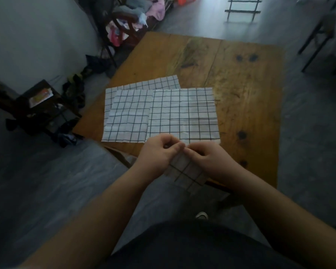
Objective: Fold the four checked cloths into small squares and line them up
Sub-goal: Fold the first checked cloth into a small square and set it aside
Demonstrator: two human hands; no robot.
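Wooden table (241,84) bears three checked cloths (182,111), flat and overlapping. Left hand (155,154) and right hand (208,158) pinch the fourth cloth (186,173) (already folded narrow, it seems) over the table's near edge. Next it probably needs a last fold, then setting down.

Left hand (155,152), right hand (208,158) close together, fingers (177,146) curled, pinching folded cloth (186,173)
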